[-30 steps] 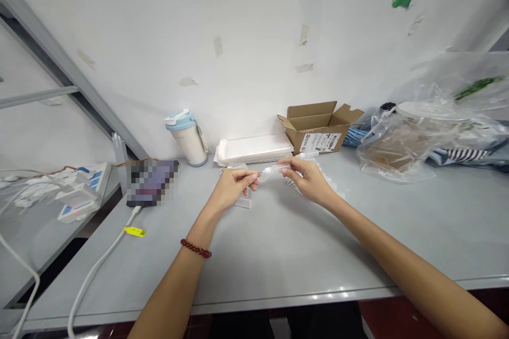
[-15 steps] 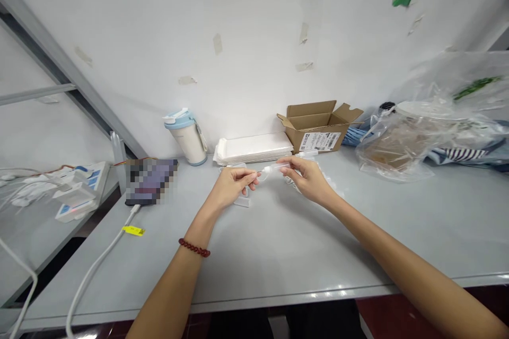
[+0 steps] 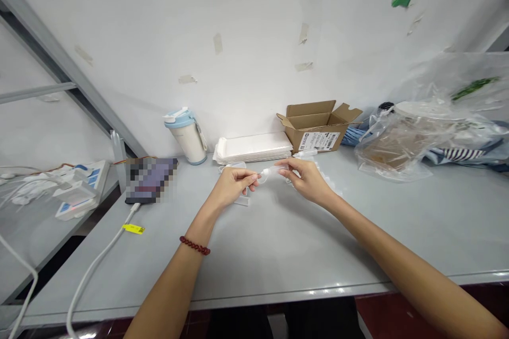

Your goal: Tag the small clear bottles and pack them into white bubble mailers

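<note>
A small clear plastic tube with a white end (image 3: 274, 170) lies roughly level between my two hands, above the table. My right hand (image 3: 307, 179) is closed around its clear right part, thumb and fingers pinching it. At the white end, my left hand (image 3: 231, 186) is closed in a pinch with thumb and forefinger. What those left fingertips hold is too small to make out. Below my left hand rests a clear plastic piece (image 3: 242, 201). More clear and white pieces (image 3: 306, 154) lie behind and beside my right hand, partly hidden.
Along the wall stand a cream cup with a blue lid (image 3: 186, 137), a stack of white trays (image 3: 254, 147) and an open cardboard box (image 3: 318, 130). At left lie a phone (image 3: 153, 183) on a white cable and a power strip (image 3: 89, 193). Plastic bags (image 3: 401, 143) sit at right.
Both hands keep almost the same place and grip. The tube's white end now appears slightly closer to the left fingertips.
</note>
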A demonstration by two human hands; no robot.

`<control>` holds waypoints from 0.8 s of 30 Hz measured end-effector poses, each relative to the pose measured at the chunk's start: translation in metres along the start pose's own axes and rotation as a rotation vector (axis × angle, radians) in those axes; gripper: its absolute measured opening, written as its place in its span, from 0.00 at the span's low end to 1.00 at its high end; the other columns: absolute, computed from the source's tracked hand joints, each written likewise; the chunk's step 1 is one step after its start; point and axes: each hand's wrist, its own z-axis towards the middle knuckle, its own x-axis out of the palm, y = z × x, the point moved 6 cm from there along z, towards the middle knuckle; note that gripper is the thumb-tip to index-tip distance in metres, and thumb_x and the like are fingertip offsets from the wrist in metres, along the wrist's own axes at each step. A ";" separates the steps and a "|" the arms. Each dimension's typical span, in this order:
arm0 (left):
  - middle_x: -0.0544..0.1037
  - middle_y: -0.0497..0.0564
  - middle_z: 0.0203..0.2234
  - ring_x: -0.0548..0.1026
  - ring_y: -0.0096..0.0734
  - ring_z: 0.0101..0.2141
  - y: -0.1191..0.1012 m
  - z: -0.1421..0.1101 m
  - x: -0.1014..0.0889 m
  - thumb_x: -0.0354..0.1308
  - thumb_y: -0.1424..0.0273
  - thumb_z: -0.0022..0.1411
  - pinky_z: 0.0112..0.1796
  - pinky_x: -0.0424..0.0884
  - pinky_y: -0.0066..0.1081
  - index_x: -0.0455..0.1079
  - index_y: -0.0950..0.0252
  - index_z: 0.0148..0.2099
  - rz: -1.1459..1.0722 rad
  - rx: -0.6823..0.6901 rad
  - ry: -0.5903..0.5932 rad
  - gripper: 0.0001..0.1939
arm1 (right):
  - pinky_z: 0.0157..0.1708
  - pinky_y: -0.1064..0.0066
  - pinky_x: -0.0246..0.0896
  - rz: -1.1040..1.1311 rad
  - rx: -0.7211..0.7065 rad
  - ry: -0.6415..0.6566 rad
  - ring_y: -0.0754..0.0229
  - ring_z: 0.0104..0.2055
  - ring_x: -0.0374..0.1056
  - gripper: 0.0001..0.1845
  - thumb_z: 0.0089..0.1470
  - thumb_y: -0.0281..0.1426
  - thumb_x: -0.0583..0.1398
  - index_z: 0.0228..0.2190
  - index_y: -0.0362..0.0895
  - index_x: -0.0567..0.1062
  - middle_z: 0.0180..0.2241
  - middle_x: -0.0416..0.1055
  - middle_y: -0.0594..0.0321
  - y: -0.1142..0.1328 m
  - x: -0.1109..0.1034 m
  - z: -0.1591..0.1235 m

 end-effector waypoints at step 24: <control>0.72 0.49 0.21 0.67 0.25 0.23 -0.003 -0.002 -0.015 0.60 0.62 0.51 0.23 0.62 0.24 0.76 0.67 0.30 0.119 -0.020 0.006 0.13 | 0.31 0.70 0.62 -0.023 -0.072 0.091 0.60 0.34 0.69 0.13 0.57 0.35 0.55 0.39 0.44 0.75 0.34 0.76 0.59 -0.004 0.001 0.005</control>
